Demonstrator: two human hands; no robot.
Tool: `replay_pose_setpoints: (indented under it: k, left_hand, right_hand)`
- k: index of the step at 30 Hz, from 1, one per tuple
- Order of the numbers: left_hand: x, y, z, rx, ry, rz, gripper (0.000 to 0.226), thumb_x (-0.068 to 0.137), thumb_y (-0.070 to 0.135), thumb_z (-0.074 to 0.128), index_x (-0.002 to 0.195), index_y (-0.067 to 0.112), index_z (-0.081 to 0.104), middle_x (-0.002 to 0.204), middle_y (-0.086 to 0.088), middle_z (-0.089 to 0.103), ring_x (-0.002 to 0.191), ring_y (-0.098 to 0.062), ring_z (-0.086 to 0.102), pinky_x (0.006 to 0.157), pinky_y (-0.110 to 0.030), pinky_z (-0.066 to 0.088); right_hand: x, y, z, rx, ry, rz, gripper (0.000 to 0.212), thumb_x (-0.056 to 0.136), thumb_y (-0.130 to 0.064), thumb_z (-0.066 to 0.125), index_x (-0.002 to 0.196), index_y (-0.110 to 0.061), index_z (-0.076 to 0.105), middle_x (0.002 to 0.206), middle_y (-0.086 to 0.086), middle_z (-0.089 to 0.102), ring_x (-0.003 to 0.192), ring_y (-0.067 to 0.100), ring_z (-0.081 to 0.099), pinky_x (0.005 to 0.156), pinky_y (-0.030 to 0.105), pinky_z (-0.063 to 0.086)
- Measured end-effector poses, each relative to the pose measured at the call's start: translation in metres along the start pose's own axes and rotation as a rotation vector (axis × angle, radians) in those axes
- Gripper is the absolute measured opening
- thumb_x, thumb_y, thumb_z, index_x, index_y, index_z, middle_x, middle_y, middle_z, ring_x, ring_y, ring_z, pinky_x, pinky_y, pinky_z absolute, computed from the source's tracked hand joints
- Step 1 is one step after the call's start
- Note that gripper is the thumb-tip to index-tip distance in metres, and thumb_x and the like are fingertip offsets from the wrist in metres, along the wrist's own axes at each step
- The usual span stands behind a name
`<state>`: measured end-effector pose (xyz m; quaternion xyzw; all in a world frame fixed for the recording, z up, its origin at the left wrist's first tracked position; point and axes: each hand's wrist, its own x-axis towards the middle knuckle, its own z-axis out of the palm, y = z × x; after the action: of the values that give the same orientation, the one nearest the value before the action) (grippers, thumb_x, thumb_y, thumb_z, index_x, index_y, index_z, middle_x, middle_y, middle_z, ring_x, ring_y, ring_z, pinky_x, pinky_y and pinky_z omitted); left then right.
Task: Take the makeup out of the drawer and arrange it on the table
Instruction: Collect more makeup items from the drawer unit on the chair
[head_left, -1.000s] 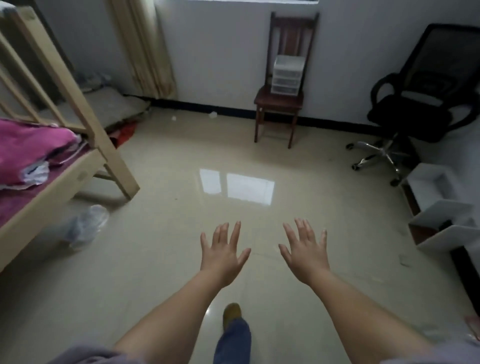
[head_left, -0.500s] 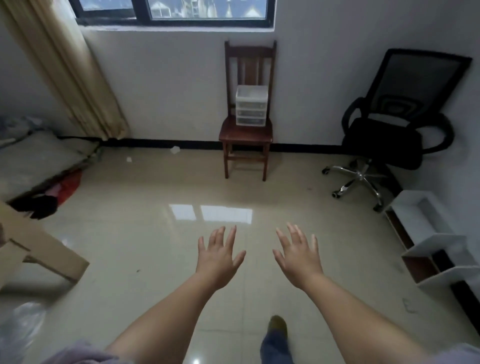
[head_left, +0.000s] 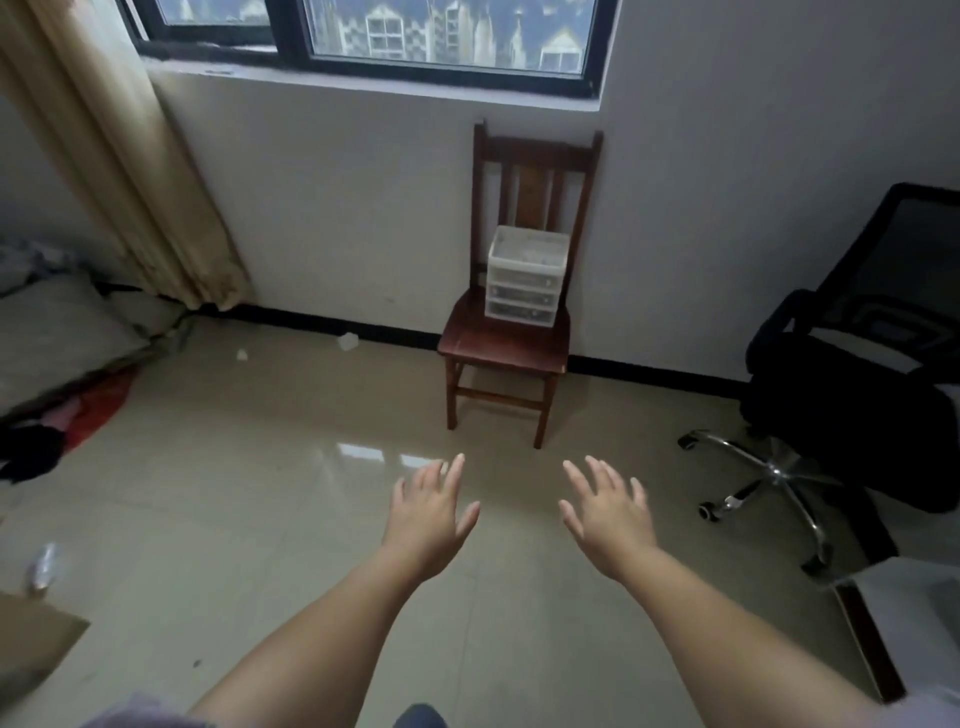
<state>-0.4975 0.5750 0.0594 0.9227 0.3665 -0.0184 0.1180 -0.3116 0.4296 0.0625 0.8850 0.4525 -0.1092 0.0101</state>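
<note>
A small white plastic drawer unit with three shut drawers stands on the seat of a dark wooden chair against the far wall, under the window. No makeup shows; what the drawers hold is hidden. My left hand and my right hand are stretched out in front of me over the tiled floor, palms down, fingers spread and straight, holding nothing. Both hands are well short of the chair.
A black office chair on a chrome wheeled base stands at the right. A white shelf corner sits at the lower right. A beige curtain hangs at the left above bedding and clothes on the floor.
The view has swung up and forward: the chair with the drawer unit is nearer and larger, the bed frame has left the view. Both hands stay outstretched and open.
</note>
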Motion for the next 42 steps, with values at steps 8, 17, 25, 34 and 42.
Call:
replay_pose_setpoints:
  k: [8,17,25,34,42]
  left_hand:
    - [0.2,-0.06,-0.013,0.053,-0.06,-0.011,0.066,0.096,0.055,0.024,0.15,0.025,0.002,0.155,-0.007,0.016,0.143,-0.02,0.013,0.115,-0.043,0.012]
    - [0.428,-0.084,-0.048,0.132,-0.112,0.151,0.065,0.096,0.053,0.027,0.15,0.024,0.007,0.155,-0.006,0.019,0.142,-0.018,0.015,0.115,-0.043,0.013]
    - [0.618,-0.054,-0.026,0.11,-0.141,0.17,0.063,0.096,0.049,0.031,0.15,0.024,0.008,0.155,-0.006,0.018,0.143,-0.019,0.015,0.115,-0.043,0.015]
    - [0.788,-0.046,0.011,0.132,-0.154,0.323,0.065,0.092,0.022,0.04,0.15,0.02,0.01,0.158,-0.003,0.013,0.145,-0.016,0.011,0.116,-0.037,0.009]
    - [0.828,-0.067,0.066,0.106,-0.125,0.364,0.078,0.084,0.005,0.044,0.15,0.016,0.005,0.158,-0.005,0.01,0.146,-0.02,0.003,0.116,-0.038,-0.003]
  right_hand:
    - [0.199,-0.012,-0.012,0.011,-0.043,0.037,0.056,0.098,-0.048,0.023,0.149,-0.032,0.008,0.158,0.0,0.008,0.145,0.015,0.006,0.116,0.044,0.009]
    - [0.375,-0.002,-0.031,0.144,-0.087,0.203,0.054,0.099,-0.045,0.023,0.149,-0.031,0.01,0.158,0.0,0.012,0.144,0.015,0.011,0.115,0.041,0.011]
    - [0.558,0.043,-0.036,0.246,-0.194,0.187,0.052,0.099,-0.031,0.034,0.148,-0.021,0.02,0.154,0.001,0.021,0.137,0.021,0.029,0.105,0.037,0.034]
    - [0.728,0.068,0.004,0.724,-0.329,0.342,0.047,0.096,-0.015,0.037,0.143,-0.011,0.034,0.146,0.008,0.039,0.13,0.024,0.042,0.105,0.031,0.035]
    - [0.823,0.043,0.061,2.005,-0.17,1.087,0.031,0.096,-0.001,0.03,0.116,-0.01,0.051,0.108,0.008,0.057,0.114,0.023,0.054,0.092,0.043,0.044]
